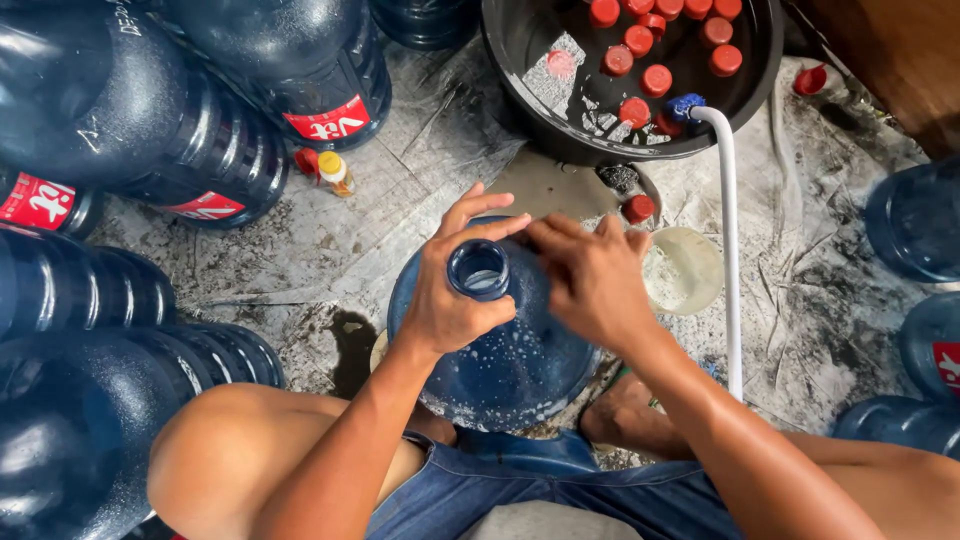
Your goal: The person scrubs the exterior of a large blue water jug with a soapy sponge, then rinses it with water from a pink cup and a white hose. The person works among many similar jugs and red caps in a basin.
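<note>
A large blue water jug [510, 360] stands upright between my knees, its open mouth [479, 270] facing up, with soapy drops on its shoulder. My left hand [452, 290] wraps around the jug's neck, thumb and fingers curled beside the mouth. My right hand [590, 275] hovers at the right of the neck, fingers pointing at the mouth and meeting my left fingertips; whether it holds anything small is hidden.
A black basin [520, 90] with water and several red caps sits ahead, with a white hose [730, 250] running into it. Several blue jugs [120, 120] lie at the left, others at the right [915, 220]. A small yellow-capped bottle [335, 172] and a pale bowl [690, 270] rest on the wet floor.
</note>
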